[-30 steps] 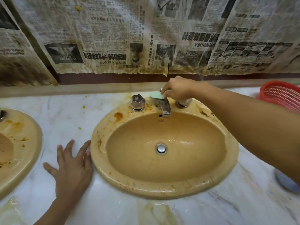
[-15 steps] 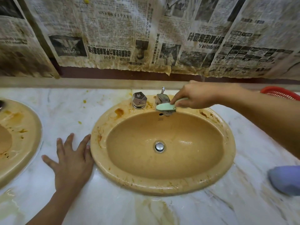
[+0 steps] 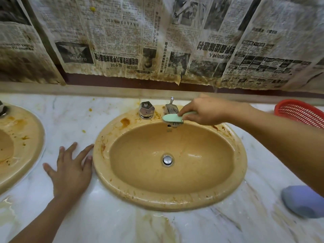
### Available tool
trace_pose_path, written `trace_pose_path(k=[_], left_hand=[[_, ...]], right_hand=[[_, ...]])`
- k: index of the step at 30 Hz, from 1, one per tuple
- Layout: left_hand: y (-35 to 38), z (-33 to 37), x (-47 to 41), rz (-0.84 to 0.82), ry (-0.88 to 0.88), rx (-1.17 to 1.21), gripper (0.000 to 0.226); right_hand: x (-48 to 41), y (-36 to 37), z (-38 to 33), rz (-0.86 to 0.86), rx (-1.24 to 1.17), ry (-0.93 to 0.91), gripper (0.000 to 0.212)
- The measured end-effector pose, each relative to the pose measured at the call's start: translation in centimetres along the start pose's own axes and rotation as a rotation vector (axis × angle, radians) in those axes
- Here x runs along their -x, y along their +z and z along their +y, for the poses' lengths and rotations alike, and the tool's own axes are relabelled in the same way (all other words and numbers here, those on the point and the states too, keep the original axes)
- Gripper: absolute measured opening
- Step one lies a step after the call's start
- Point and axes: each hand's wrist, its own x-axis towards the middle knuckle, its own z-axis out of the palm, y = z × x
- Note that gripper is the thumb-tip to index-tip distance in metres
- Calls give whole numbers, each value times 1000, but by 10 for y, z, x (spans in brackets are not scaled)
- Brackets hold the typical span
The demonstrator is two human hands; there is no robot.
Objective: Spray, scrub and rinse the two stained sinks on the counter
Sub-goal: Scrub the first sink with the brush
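R hand (image 3: 205, 111) has its fingers curled tight round the handle of a green brush (image 3: 172, 118). The brush head sits on top of the tap spout (image 3: 171, 109), at the back of the middle sink (image 3: 168, 202). L hand (image 3: 70, 169) lies flat on the counter (image 3: 114, 225), fingers spread wide, holding nothing, w/ 2 fingertips right at the sink rim. The sink is tan w/ orange-brown spots on the rim. A 2nd sink (image 3: 35, 137) is far left, spotty too. Old newspaper (image 3: 122, 41) covers the wall. A red basket (image 3: 301, 114) is back right. A blue thing (image 3: 301, 202) is front right, partly hid by the arm. Marble counter runs btwn the 2 sinks & in front.
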Motion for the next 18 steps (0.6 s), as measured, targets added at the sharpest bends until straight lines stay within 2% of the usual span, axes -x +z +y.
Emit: trace_pose_path(k=[2,3,5,8,10,13,15,18], left_hand=[[-16,11,-3,-26,-58,133,43],[-27,24,-4,-21,-84,278,38],[-44,65,0,12,-97,566,26],[-59,144,5,-26,-8,685,18],[-62,191,6,-179,8,815,13],[-62,236,2,-448,-94,996,23],[-60,247,-3,-488,-152,1051,21],[-56,249,-16,-462,-209,1082,21]], right_hand=[[12,14,2,131,-99,53,36],[16,22,2,215,-200,89,38],[19,39,-7,346,-515,179,41],[18,66,-36,374,-883,252,43],[13,80,-58,417,-939,245,43],[-5,94,-82,518,-997,195,33],[-16,98,-92,508,-1031,215,27],[-28,101,-99,448,-1062,254,29]])
